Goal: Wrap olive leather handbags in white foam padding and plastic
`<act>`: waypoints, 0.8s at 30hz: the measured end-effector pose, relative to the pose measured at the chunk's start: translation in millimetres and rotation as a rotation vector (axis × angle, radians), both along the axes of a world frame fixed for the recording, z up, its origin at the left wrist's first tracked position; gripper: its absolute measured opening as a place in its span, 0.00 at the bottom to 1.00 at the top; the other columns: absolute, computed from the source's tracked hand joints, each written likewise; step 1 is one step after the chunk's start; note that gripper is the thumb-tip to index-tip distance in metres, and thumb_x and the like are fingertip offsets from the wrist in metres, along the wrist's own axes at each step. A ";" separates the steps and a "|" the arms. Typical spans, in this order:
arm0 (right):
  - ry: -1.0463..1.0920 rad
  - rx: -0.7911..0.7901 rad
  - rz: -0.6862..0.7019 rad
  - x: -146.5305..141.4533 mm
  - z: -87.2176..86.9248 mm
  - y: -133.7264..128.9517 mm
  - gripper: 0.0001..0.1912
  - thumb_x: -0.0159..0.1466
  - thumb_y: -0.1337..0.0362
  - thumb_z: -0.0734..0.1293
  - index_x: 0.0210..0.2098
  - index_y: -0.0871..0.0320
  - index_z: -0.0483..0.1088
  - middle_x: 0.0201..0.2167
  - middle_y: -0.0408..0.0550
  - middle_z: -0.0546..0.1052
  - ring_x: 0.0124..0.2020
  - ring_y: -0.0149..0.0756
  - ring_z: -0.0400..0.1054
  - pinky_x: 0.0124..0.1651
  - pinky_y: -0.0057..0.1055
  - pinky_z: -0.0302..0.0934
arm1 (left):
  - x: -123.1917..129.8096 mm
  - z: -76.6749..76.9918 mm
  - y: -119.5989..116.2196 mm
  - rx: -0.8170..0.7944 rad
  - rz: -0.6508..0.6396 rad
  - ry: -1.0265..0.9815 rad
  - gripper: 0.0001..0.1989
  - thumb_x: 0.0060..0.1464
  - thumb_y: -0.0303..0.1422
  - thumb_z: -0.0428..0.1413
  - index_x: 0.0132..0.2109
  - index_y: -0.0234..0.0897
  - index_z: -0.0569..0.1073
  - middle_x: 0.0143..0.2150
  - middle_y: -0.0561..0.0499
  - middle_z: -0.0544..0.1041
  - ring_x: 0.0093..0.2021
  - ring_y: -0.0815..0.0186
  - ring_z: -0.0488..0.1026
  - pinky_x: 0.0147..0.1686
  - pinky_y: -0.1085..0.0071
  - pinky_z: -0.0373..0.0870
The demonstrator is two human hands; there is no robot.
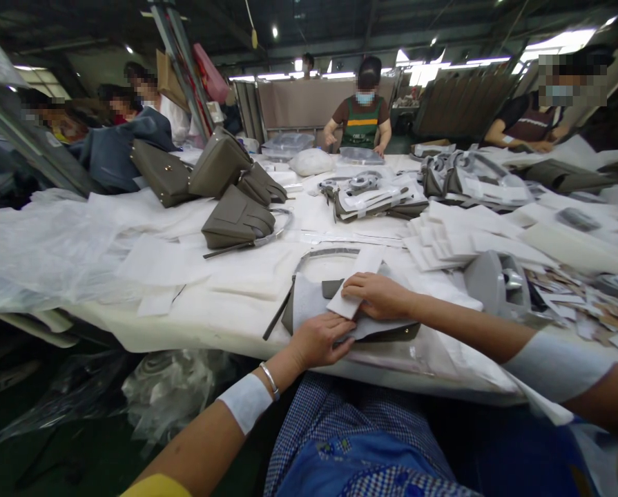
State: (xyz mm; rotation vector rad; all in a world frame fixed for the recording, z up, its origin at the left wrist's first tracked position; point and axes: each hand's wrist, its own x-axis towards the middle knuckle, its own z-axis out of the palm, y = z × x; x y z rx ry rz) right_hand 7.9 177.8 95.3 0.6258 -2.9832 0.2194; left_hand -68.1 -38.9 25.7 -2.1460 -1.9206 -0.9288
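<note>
A grey-olive handbag point(288, 319) lies flat at the table's near edge, its wrapped handle point(322, 254) arching away from me. Pale sheet material point(306, 293) covers most of its face, leaving a dark flap showing. Across the bag runs a folded white foam strip point(365, 262), slanting up to the right. The fingers of my right hand point(381, 297) are closed over the strip's middle. My left hand point(322, 339) rests with fingers stretched out on the bag, fingertips by the strip's lower end; its thumb is apart from the fingers.
Finished-looking bags point(236, 217) stand at the left beyond plastic sheeting point(70, 241). Stacked white foam pieces point(443, 238), a grey tape dispenser point(495, 283) and scattered paper scraps point(588, 304) lie right. More wrapped bags point(375, 200) lie ahead. Co-workers point(363, 117) work across the table.
</note>
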 end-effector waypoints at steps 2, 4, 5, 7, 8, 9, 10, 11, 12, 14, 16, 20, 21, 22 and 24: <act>0.007 0.044 -0.004 2.2 0.2 -2.9 0.18 0.56 0.72 0.65 0.46 0.61 0.73 0.45 0.56 0.75 0.46 0.45 0.67 0.52 0.41 0.62 | 0.0 -0.5 0.1 0.001 0.001 0.000 0.15 0.63 0.35 0.52 0.53 0.36 0.74 0.48 0.44 0.81 0.50 0.60 0.78 0.52 0.64 0.75; 0.005 0.085 -0.017 5.0 -1.2 -6.3 0.14 0.56 0.72 0.65 0.42 0.62 0.73 0.40 0.55 0.75 0.43 0.44 0.67 0.49 0.39 0.62 | -0.2 -1.9 0.2 0.010 0.000 0.001 0.15 0.63 0.36 0.52 0.53 0.35 0.74 0.48 0.44 0.80 0.50 0.59 0.77 0.54 0.64 0.74; -0.001 0.103 -0.031 6.5 -2.3 -8.5 0.12 0.57 0.72 0.65 0.40 0.63 0.73 0.39 0.55 0.75 0.42 0.43 0.67 0.48 0.38 0.62 | -0.3 -2.7 0.3 0.015 -0.001 0.003 0.15 0.63 0.36 0.52 0.53 0.35 0.74 0.49 0.44 0.80 0.51 0.59 0.77 0.54 0.63 0.74; -0.035 0.147 -0.071 9.1 -5.0 -14.4 0.08 0.58 0.71 0.65 0.37 0.63 0.73 0.36 0.55 0.75 0.40 0.42 0.68 0.45 0.36 0.61 | -0.4 -4.2 0.4 0.021 -0.005 0.011 0.16 0.63 0.37 0.52 0.53 0.34 0.74 0.50 0.44 0.80 0.52 0.59 0.77 0.56 0.63 0.73; -0.060 0.172 -0.101 10.1 -6.2 -18.0 0.07 0.59 0.70 0.65 0.36 0.63 0.74 0.36 0.55 0.75 0.40 0.42 0.68 0.44 0.35 0.61 | -0.4 -4.7 0.4 0.022 -0.006 0.015 0.15 0.63 0.37 0.52 0.53 0.34 0.74 0.51 0.43 0.80 0.53 0.59 0.77 0.56 0.63 0.73; -0.083 0.197 -0.137 10.7 -6.9 -21.7 0.06 0.60 0.69 0.65 0.35 0.62 0.74 0.36 0.55 0.76 0.39 0.42 0.69 0.43 0.34 0.61 | -0.4 -5.0 0.3 0.023 -0.008 0.018 0.15 0.63 0.36 0.52 0.53 0.34 0.74 0.51 0.43 0.80 0.53 0.59 0.76 0.56 0.63 0.73; -0.101 0.219 -0.174 10.7 -7.0 -25.3 0.06 0.61 0.68 0.65 0.35 0.62 0.74 0.35 0.55 0.76 0.39 0.42 0.69 0.42 0.34 0.61 | -0.3 -5.1 0.3 0.024 -0.008 0.020 0.15 0.63 0.36 0.52 0.53 0.34 0.74 0.52 0.43 0.80 0.53 0.59 0.76 0.56 0.63 0.73; -0.114 0.236 -0.205 10.0 -6.0 -28.3 0.06 0.61 0.67 0.65 0.34 0.62 0.75 0.35 0.56 0.77 0.38 0.42 0.70 0.41 0.34 0.60 | -0.2 -5.0 0.1 0.026 -0.008 0.023 0.15 0.63 0.36 0.52 0.53 0.35 0.74 0.52 0.43 0.79 0.54 0.59 0.76 0.57 0.63 0.72; -0.122 0.248 -0.230 8.6 -3.7 -30.4 0.07 0.61 0.66 0.66 0.34 0.62 0.75 0.34 0.56 0.77 0.37 0.42 0.70 0.39 0.34 0.60 | -0.1 -4.7 -0.1 0.028 -0.010 0.026 0.15 0.63 0.36 0.52 0.54 0.35 0.73 0.53 0.43 0.79 0.55 0.59 0.76 0.57 0.63 0.72; -0.134 0.257 -0.252 3.8 6.0 -31.3 0.06 0.60 0.65 0.67 0.32 0.61 0.76 0.33 0.54 0.78 0.35 0.41 0.71 0.36 0.32 0.59 | 0.0 -3.9 -0.6 0.031 -0.013 0.025 0.16 0.63 0.35 0.52 0.54 0.35 0.73 0.54 0.43 0.78 0.57 0.59 0.74 0.58 0.63 0.71; -0.149 0.266 -0.260 -2.4 22.8 -29.4 0.06 0.60 0.63 0.69 0.32 0.58 0.76 0.32 0.52 0.79 0.35 0.41 0.71 0.34 0.31 0.58 | -0.2 -3.3 -1.2 0.032 -0.011 0.017 0.16 0.63 0.35 0.52 0.55 0.35 0.73 0.55 0.43 0.78 0.58 0.60 0.73 0.59 0.64 0.71; 0.041 0.324 -0.356 -8.1 61.4 -35.6 0.11 0.67 0.61 0.64 0.35 0.59 0.75 0.36 0.54 0.78 0.39 0.42 0.71 0.34 0.31 0.58 | -0.5 -3.6 -1.9 0.045 -0.006 0.015 0.17 0.62 0.35 0.53 0.57 0.37 0.72 0.55 0.45 0.78 0.58 0.61 0.74 0.59 0.63 0.71; 0.101 0.333 -0.372 -7.2 66.5 -41.3 0.12 0.68 0.61 0.62 0.36 0.59 0.75 0.38 0.55 0.78 0.41 0.43 0.70 0.35 0.31 0.59 | -0.5 -3.9 -1.9 0.049 -0.006 0.015 0.17 0.62 0.35 0.53 0.57 0.37 0.72 0.55 0.45 0.78 0.58 0.62 0.73 0.59 0.63 0.71; 0.139 0.332 -0.378 -5.3 68.3 -48.1 0.12 0.69 0.62 0.61 0.38 0.60 0.75 0.39 0.56 0.77 0.42 0.44 0.70 0.36 0.31 0.60 | -0.3 -4.1 -1.9 0.054 -0.005 0.016 0.18 0.62 0.35 0.53 0.57 0.37 0.71 0.55 0.45 0.78 0.58 0.62 0.73 0.59 0.63 0.71; 0.108 0.283 -0.348 0.6 61.6 -60.5 0.12 0.69 0.62 0.62 0.43 0.60 0.75 0.42 0.57 0.77 0.44 0.45 0.70 0.39 0.33 0.62 | 0.3 -4.3 -1.8 0.059 0.007 0.016 0.17 0.62 0.35 0.53 0.57 0.37 0.72 0.54 0.45 0.79 0.57 0.61 0.74 0.57 0.62 0.73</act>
